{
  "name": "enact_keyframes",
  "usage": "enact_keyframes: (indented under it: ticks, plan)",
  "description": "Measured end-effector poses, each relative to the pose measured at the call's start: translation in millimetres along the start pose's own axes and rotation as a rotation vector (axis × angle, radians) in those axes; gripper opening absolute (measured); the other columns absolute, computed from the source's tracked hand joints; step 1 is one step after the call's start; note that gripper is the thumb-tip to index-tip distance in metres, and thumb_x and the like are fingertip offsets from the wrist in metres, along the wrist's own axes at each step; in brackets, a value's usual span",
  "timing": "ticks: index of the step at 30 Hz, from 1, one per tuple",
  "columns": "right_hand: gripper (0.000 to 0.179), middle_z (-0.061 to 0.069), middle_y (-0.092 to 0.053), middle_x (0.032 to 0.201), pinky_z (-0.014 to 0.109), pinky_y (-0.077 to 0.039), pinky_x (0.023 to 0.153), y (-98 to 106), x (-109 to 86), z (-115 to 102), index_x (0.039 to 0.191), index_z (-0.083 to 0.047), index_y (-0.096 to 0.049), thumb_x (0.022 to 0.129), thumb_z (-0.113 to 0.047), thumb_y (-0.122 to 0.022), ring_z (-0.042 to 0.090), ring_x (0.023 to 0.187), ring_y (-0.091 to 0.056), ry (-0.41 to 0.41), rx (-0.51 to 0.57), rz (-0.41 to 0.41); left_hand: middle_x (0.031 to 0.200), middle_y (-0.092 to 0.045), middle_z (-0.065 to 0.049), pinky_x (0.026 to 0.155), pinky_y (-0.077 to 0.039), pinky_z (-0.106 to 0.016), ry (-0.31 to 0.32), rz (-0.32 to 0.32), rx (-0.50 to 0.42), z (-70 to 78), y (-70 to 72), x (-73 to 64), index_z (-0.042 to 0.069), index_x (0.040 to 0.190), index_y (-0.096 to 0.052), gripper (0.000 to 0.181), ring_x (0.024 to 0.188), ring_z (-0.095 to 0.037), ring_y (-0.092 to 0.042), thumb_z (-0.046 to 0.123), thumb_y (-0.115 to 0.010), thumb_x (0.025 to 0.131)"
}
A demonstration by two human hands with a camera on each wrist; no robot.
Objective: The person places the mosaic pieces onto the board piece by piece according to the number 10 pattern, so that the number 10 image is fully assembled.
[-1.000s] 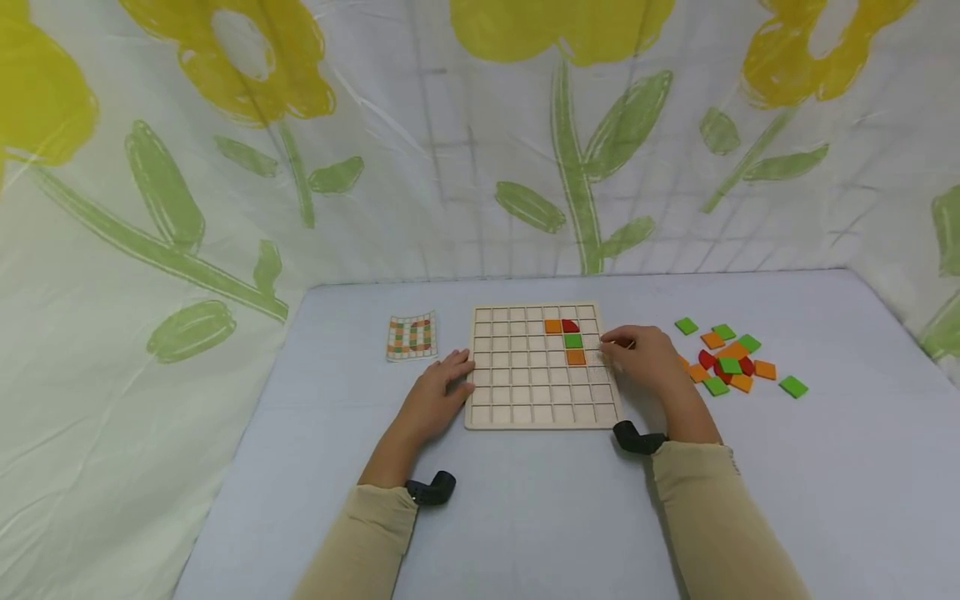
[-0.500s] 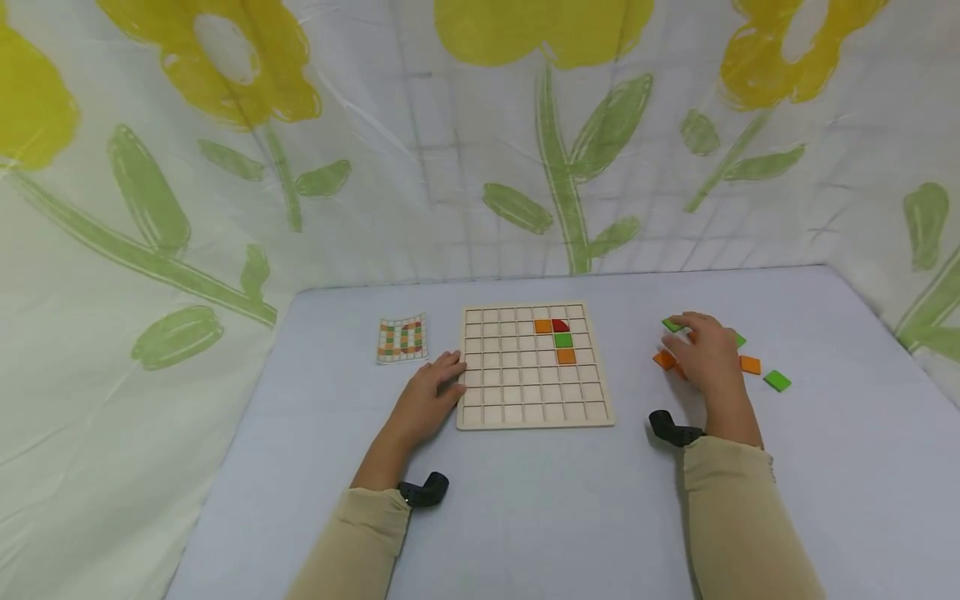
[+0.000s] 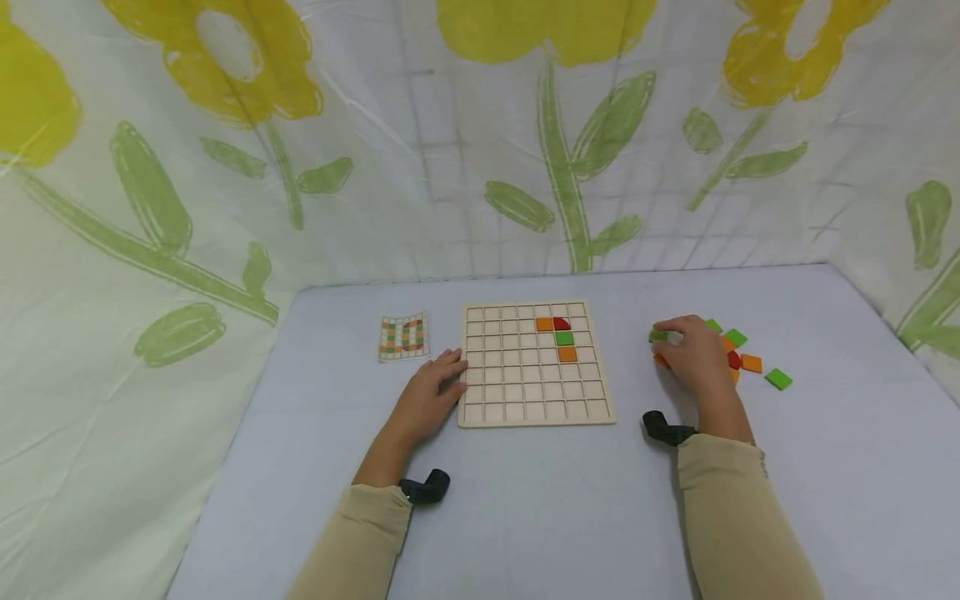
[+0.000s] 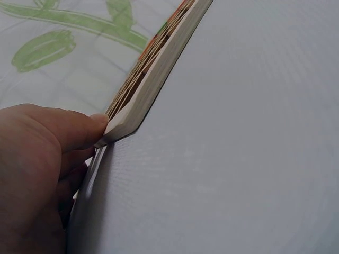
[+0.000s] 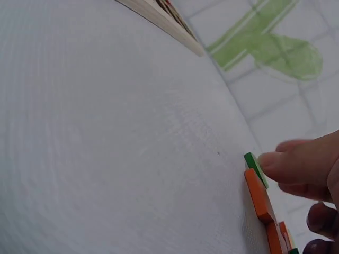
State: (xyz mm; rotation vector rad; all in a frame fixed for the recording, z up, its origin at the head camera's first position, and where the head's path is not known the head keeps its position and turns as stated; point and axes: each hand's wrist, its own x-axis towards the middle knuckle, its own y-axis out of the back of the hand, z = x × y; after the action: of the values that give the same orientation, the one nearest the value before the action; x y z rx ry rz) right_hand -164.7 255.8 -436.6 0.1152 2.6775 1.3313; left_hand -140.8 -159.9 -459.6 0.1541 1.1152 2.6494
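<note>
A pale wooden grid board (image 3: 521,387) lies mid-table, holding two orange square tiles (image 3: 567,355), a red rounded tile (image 3: 561,323) and a green square tile (image 3: 565,338) in its upper right cells. Along its left edge rests my left hand (image 3: 430,398), fingers loosely extended; the left wrist view has the thumb (image 4: 87,129) touching the board's corner. My right hand (image 3: 693,354) pinches a green tile (image 5: 256,168) between thumb and fingers at the left side of the loose tile pile. Part of that pile is hidden beneath the hand.
A small pattern card (image 3: 403,337) with a coloured grid lies left of the board. Right of my right hand are loose green tiles (image 3: 778,379), orange tiles (image 3: 752,363) and red ones (image 3: 733,359). A flower-printed cloth (image 3: 450,167) hangs behind the table.
My right hand has gone from the board's right edge to the loose tiles, then slightly left, bringing a green tile left and nearer. My left hand stays at the board's edge.
</note>
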Motion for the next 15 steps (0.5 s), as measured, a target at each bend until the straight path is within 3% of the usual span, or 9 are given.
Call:
enact_keyframes:
  ticks: [6,12,15]
  plan:
    - [0.048,0.034,-0.044,0.130,0.062,-0.042,0.099,-1.8,1.7,-0.7,0.133,0.004,-0.057,0.096,-0.027,-0.056,0.051,0.119,-0.043,0.001,-0.136,0.012,0.156,-0.039,0.004,0.126,-0.014,-0.038,0.014,0.002,0.005,-0.3,-0.3,1.6,0.014,0.140,-0.056,0.042,0.149,-0.015,-0.026,0.026,-0.059,0.100]
    - [0.038,0.028,-0.051,0.125,0.059,-0.044,0.096,-4.1,0.1,-4.3,0.120,-0.001,-0.064,0.092,-0.026,-0.064,0.043,0.112,-0.046,0.002,-0.069,0.000,0.156,-0.040,0.003,0.126,-0.013,-0.038,0.010,0.004,0.003,1.1,0.5,0.4,0.013,0.140,-0.056,0.042,0.149,-0.015,-0.027,0.025,-0.059,0.100]
    - [0.030,0.022,-0.058,0.118,0.048,-0.049,0.082,-5.1,-0.8,-7.4,0.111,-0.004,-0.063,0.091,-0.025,-0.067,0.037,0.101,-0.051,0.013,-0.024,-0.020,0.155,-0.040,0.001,0.126,-0.014,-0.039,0.003,0.003,-0.006,1.8,1.2,-0.7,0.012,0.139,-0.057,0.042,0.149,-0.017,-0.028,0.024,-0.059,0.099]
